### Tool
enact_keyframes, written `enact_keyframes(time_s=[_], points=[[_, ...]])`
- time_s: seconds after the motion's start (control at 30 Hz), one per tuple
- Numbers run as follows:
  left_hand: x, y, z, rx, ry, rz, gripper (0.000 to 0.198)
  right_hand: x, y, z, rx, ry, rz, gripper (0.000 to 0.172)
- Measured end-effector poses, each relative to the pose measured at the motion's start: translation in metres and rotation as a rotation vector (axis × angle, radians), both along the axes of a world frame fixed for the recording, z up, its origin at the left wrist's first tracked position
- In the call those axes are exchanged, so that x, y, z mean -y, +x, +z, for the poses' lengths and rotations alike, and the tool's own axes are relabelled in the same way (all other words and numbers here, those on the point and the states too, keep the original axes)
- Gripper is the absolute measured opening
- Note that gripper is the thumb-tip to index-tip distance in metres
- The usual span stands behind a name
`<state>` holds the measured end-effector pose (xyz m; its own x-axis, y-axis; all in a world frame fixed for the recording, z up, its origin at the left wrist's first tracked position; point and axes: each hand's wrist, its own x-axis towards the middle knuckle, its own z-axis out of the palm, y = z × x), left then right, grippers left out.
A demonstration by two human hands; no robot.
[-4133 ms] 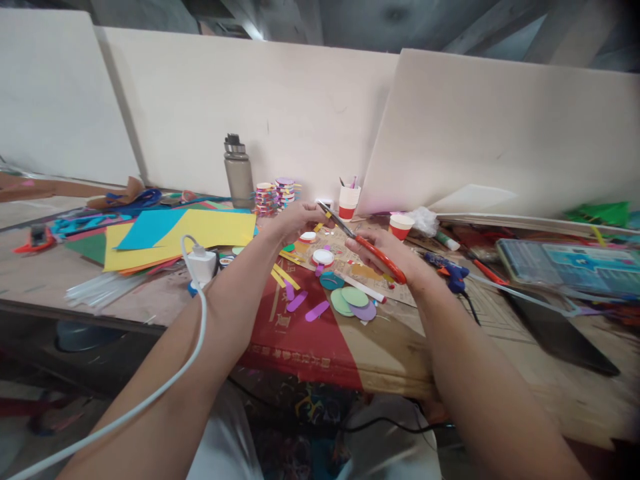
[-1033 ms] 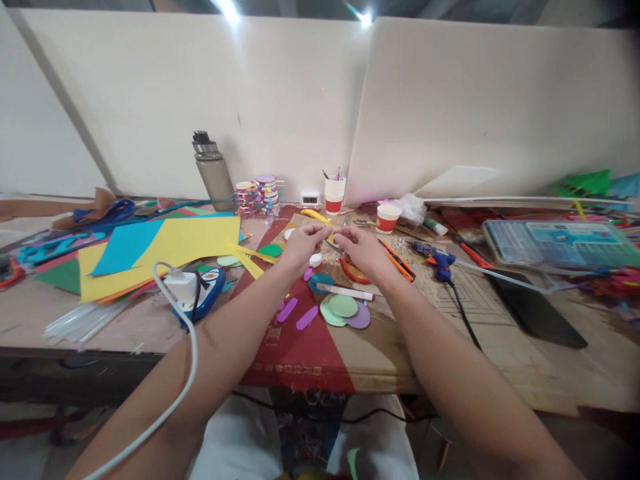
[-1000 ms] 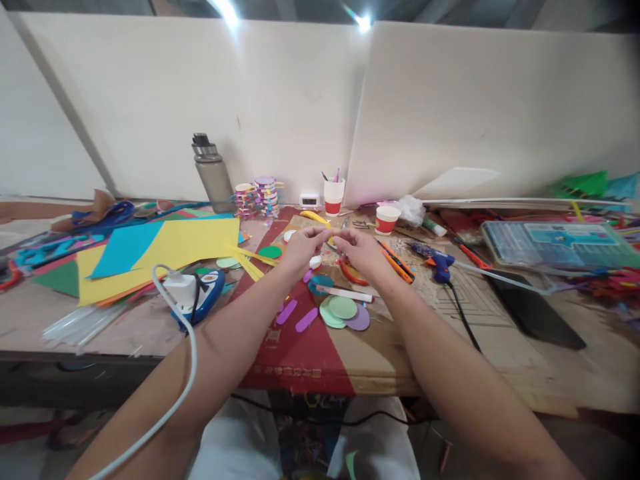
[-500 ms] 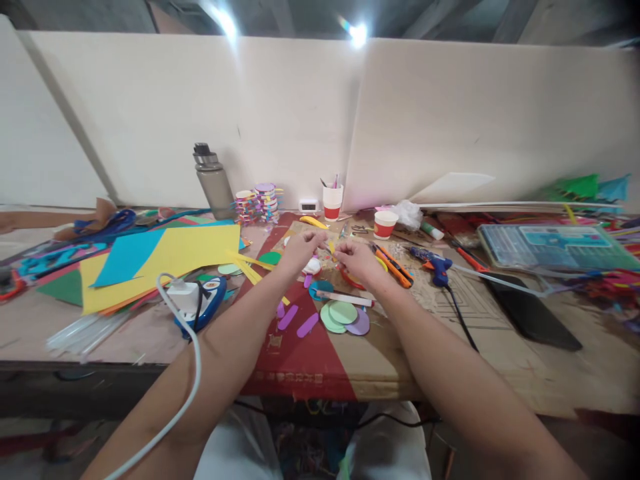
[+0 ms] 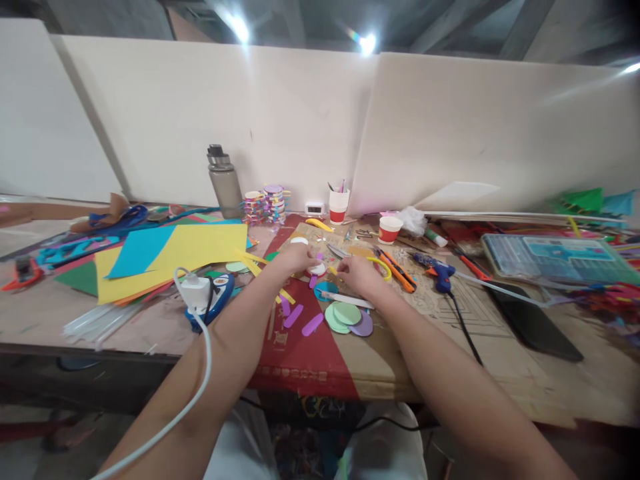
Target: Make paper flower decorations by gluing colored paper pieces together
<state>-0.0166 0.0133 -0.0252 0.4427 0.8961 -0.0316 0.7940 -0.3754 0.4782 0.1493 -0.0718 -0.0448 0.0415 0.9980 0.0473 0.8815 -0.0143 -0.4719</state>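
Left hand (image 5: 297, 259) by white disc (image 5: 317, 269), right hand (image 5: 358, 275) perhaps on yellow scrap (image 5: 333, 271).

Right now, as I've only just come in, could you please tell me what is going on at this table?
A person is working with small paper pieces. The left hand is beside a small white disc; the right hand has its fingertips at a small yellow piece, its grip too small to tell. Green paper circles lie nearer the person, and a glue gun rests to the right.
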Motion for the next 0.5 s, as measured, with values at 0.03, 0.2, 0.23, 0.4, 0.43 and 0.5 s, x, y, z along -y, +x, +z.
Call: enact_keyframes(time_s=[0.03,0.2,0.23,0.4,0.43,0.5], points=[[-0.0005,-0.0001,-0.0010,-0.020,0.006,-0.012,0.023,0.0000,-0.0002,0.0000,0.011,-0.003,0.005,0.013],[-0.0005,-0.0014,0.0001,-0.122,0.042,-0.095,0.025,0.0006,-0.0021,-0.0023,0.046,0.007,0.036,0.017],[-0.0002,-0.0016,0.0010,-0.132,0.044,-0.107,0.025,0.0009,-0.0025,-0.0026,0.049,0.013,0.040,0.018],[0.0019,-0.0014,0.0037,-0.127,0.025,-0.111,0.027,0.0040,-0.0045,0.0002,0.054,0.026,0.038,0.022],[0.0022,-0.0015,0.0037,-0.119,0.021,-0.106,0.026,0.0049,-0.0049,0.0010,0.049,0.032,0.034,0.023],[0.0029,-0.0016,0.0033,-0.068,0.003,-0.096,0.026,0.0064,-0.0054,0.0022,0.039,0.049,0.020,0.023]])
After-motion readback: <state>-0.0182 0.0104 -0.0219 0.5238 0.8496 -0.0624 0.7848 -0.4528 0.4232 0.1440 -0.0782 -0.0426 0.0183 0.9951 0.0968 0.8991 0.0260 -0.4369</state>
